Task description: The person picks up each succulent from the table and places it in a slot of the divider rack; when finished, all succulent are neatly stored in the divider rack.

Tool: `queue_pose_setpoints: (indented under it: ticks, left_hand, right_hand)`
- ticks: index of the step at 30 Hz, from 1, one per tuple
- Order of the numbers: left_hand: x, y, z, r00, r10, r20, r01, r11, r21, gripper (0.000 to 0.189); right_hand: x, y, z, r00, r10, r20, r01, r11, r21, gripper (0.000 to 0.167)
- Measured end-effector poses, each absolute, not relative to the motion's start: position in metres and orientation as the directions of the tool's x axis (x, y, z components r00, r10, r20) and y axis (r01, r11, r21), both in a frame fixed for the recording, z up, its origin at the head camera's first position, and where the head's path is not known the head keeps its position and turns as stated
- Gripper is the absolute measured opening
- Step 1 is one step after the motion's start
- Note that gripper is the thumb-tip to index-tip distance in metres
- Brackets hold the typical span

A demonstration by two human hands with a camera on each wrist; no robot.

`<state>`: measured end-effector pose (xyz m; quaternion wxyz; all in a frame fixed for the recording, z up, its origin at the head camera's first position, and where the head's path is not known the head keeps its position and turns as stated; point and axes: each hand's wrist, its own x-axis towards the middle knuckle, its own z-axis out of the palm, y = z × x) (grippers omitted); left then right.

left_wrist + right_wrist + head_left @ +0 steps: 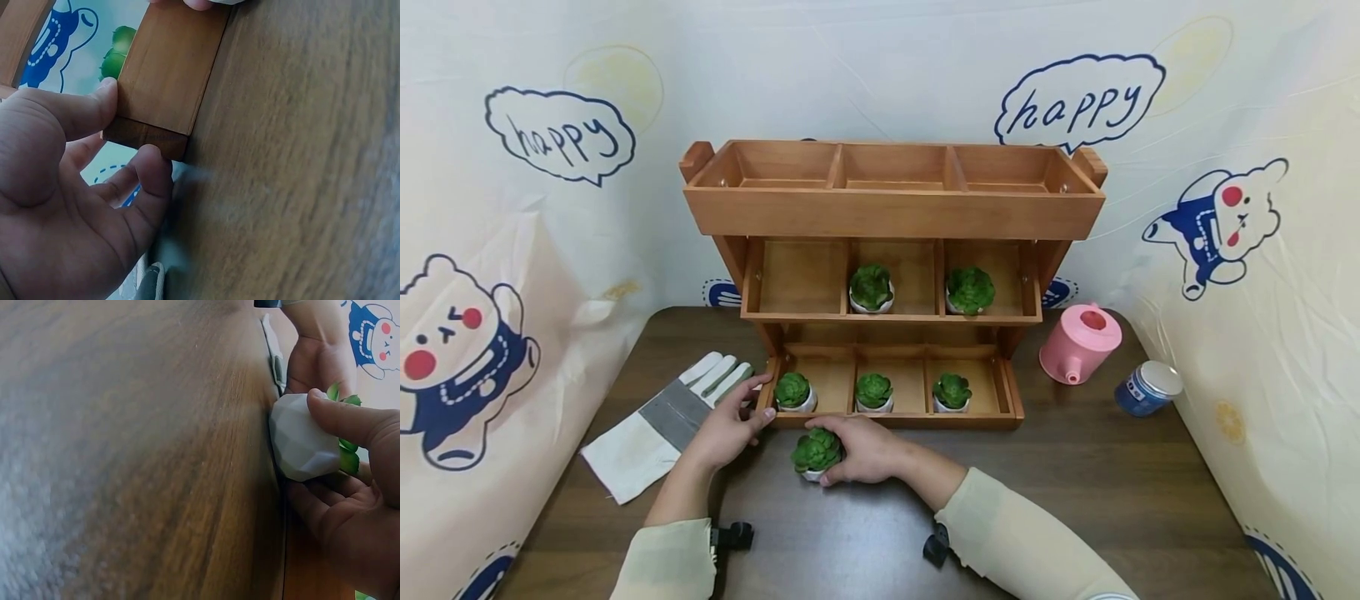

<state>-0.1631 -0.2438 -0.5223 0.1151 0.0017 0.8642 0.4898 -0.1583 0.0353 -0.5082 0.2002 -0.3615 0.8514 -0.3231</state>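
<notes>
My right hand (867, 450) holds a small potted succulent (817, 451) just in front of the wooden shelf. In the right wrist view, the thumb lies against its white faceted pot (304, 437), with the other fingers around the far side. At the shelf's lower left corner, my left hand (727, 429) grips the bottom tier of the wooden shelf (891, 422). The left wrist view puts the thumb (94, 109) at the tier's upper edge and a curled finger at its end. Three potted succulents stand in the bottom tier, one per compartment, including a left one (793, 392).
The middle tier carries a succulent in its centre compartment (871, 288) and another at right (970, 290). A white and grey glove (662, 425) lies left of the shelf. To the right stand a pink watering can (1080, 342) and a blue tin with a pale lid (1148, 388).
</notes>
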Motion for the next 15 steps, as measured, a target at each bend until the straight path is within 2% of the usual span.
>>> queue_pose_setpoints:
  ticks: [15]
  left_hand:
    - [-0.1648,-0.2432,-0.5224,-0.971,0.112,-0.212,-0.127,0.509,0.852,0.061]
  right_hand:
    - [-0.1608,0.0426,-0.499,-0.647,-0.756,-0.105,-0.48,0.51,-0.714,0.078]
